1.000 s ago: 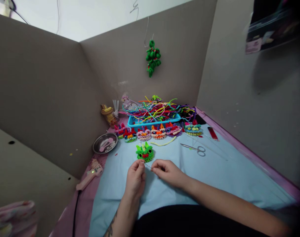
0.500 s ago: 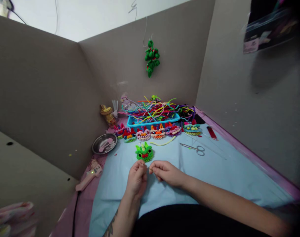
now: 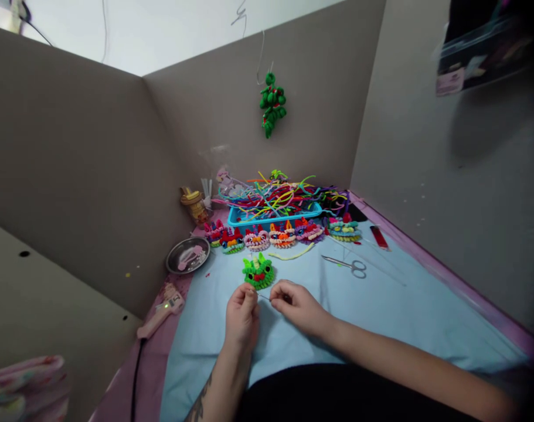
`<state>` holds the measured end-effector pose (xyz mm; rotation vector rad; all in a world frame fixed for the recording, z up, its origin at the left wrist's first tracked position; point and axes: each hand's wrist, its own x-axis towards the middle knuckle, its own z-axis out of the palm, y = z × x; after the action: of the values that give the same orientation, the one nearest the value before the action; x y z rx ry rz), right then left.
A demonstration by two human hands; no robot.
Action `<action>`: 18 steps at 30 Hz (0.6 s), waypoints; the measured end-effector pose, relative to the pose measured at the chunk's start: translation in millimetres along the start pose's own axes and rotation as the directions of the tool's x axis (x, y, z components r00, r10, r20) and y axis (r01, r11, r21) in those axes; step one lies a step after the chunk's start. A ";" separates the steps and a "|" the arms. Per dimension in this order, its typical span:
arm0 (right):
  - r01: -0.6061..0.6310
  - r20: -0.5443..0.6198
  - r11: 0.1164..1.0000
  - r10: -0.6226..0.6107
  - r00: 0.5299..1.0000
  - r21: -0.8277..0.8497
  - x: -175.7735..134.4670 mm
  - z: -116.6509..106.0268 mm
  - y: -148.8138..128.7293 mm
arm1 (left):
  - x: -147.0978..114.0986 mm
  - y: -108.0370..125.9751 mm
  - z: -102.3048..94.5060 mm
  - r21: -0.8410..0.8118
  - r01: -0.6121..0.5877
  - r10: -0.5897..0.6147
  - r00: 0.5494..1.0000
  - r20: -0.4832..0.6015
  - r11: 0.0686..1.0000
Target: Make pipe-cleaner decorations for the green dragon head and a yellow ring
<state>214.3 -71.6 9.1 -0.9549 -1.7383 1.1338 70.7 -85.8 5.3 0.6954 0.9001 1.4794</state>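
Observation:
A thin wire-like strand (image 3: pixel 264 297) stretches between my two hands, just above the blue cloth. My left hand (image 3: pixel 242 310) pinches one end of it between thumb and fingertips. The other end is in the closed fingers of my right hand (image 3: pixel 295 305). Whether the strand is bare wire or something else is too small to tell. Right beyond my fingertips sits a green lion-like head (image 3: pixel 258 272) of fuzzy pipe cleaners, with dark eyes and a red nose. Behind it a yellow pipe cleaner (image 3: pixel 292 253) lies loose, and scissors (image 3: pixel 344 265) rest to the right.
Several colourful pipe-cleaner heads (image 3: pixel 283 235) line up before a blue tray (image 3: pixel 275 220) heaped with pipe cleaners. At left are a metal bowl (image 3: pixel 187 255) and a pink glue gun (image 3: pixel 161 315) with a black cord. Grey partitions (image 3: pixel 249 129) enclose the table.
My hands have drawn slightly apart, and more of the strand shows between them. The whole view has shifted a little.

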 end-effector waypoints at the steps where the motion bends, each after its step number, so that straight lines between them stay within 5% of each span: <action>1: 0.011 0.002 1.000 -0.011 1.000 -0.003 -0.3 -0.2 -0.9 | -0.1 -0.4 -0.1 0.010 -0.002 0.002 1.000 0.005 1.000; 12: 0.114 0.055 0.993 -0.112 0.992 -0.037 -2.9 0.6 0.3 | 1.1 -6.8 -5.7 0.072 -0.027 0.023 0.998 0.065 0.997; 18: 0.071 0.079 0.996 -0.075 0.994 0.056 -2.3 2.5 -2.8 | -1.5 -9.5 -2.8 0.188 -0.072 0.043 0.987 0.153 0.980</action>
<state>212.4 -75.3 10.5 -0.8166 -1.7838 1.1804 73.5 -87.7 -4.1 0.9693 0.9225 1.3817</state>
